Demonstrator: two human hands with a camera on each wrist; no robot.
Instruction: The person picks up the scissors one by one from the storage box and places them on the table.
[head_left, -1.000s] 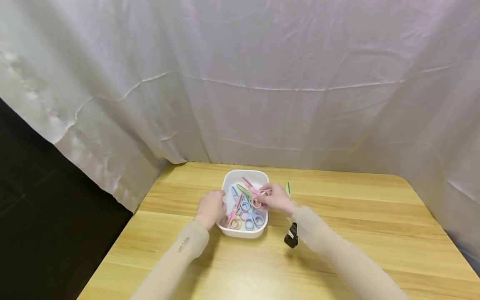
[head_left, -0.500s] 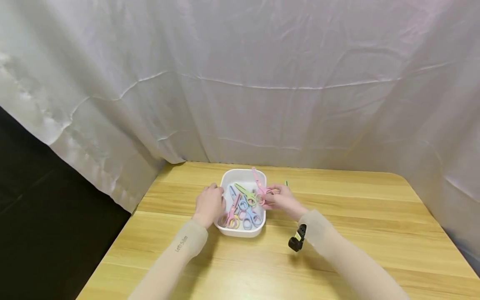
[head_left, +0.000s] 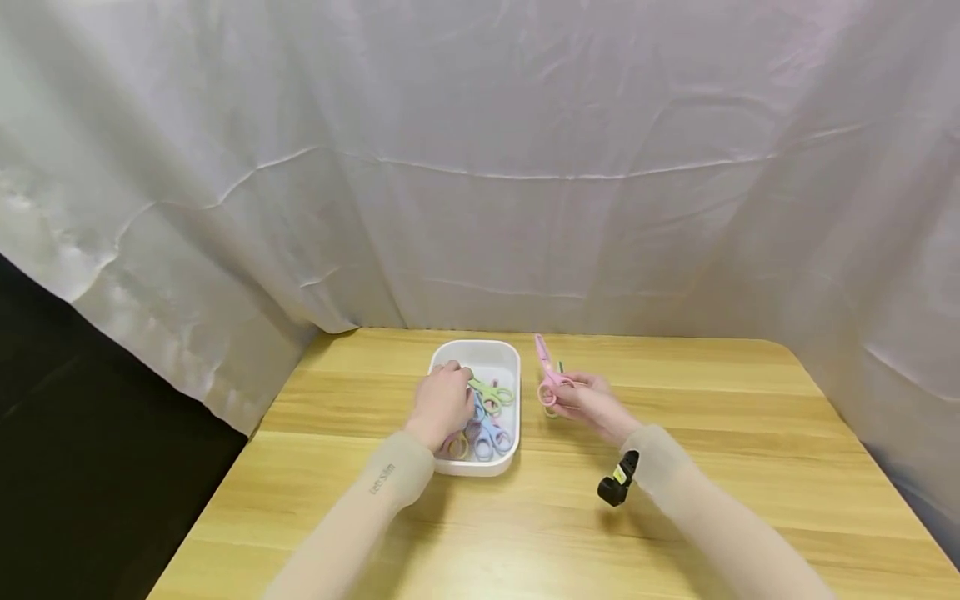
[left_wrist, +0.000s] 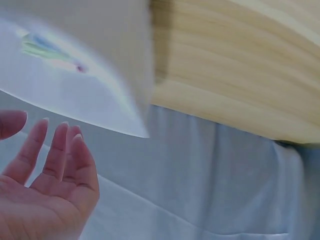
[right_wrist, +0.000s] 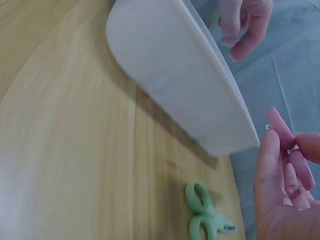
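Observation:
Pink scissors [head_left: 548,367] are pinched by the handle between the thumb and fingers of my right hand [head_left: 596,408], above the table and just right of a white bin [head_left: 474,470]. Over the bin's left side hovers my left hand [head_left: 442,405]; the left wrist view shows its fingers loosely bent and holding nothing. Inside the bin lie several scissors, among them green scissors [head_left: 497,392] and blue scissors [head_left: 492,435]; my left hand covers some of the others. Another pair of green scissors [right_wrist: 206,215] lies on the table below my right hand, mostly hidden in the head view.
The wooden table [head_left: 720,467] extends to both sides of the bin. Behind its far edge hangs a pale grey curtain [head_left: 495,242], and black cloth [head_left: 90,433] is at the left. A small black camera [head_left: 617,481] is strapped at my right wrist.
My right hand has lifted the pink scissors out of the bin and carried them right, over the table. The left hand has moved from the bin's left rim to above the scissors inside.

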